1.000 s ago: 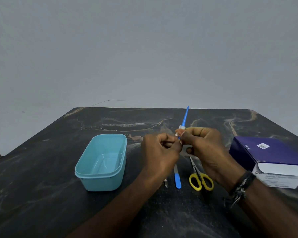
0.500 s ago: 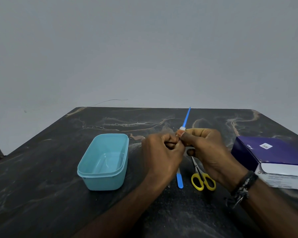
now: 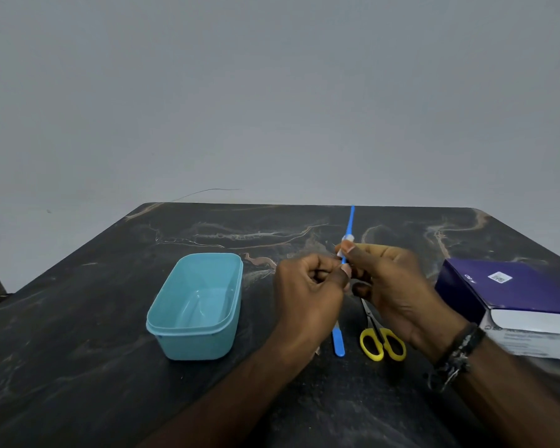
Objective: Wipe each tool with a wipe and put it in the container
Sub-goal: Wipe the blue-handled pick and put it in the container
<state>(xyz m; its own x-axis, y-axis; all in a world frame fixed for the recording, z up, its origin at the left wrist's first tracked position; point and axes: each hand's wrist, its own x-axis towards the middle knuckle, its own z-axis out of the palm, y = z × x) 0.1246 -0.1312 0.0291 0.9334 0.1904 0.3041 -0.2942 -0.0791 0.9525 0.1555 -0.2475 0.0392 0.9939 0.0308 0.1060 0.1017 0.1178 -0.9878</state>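
Observation:
A thin blue tool [image 3: 349,224] points up and away above the table. My left hand [image 3: 307,292] pinches its near end. My right hand [image 3: 392,289] pinches a small white wipe [image 3: 346,243] folded around the tool's shaft, just beyond my left fingers. An empty light-blue container [image 3: 172,324] stands on the dark marbled table [image 3: 78,367], to the left of my hands. Below my hands lie a second blue-handled tool [image 3: 338,341] and small scissors with yellow handles [image 3: 382,344]; my hands hide their far ends.
A purple and white box [image 3: 514,305] sits at the table's right edge, close to my right wrist. A grey wall stands behind the table. Something dark shows at the far left edge of the view.
The wipe and my right fingertips sit slightly farther along the blue tool than before. Both hands stay together above the table; the view has shifted a little.

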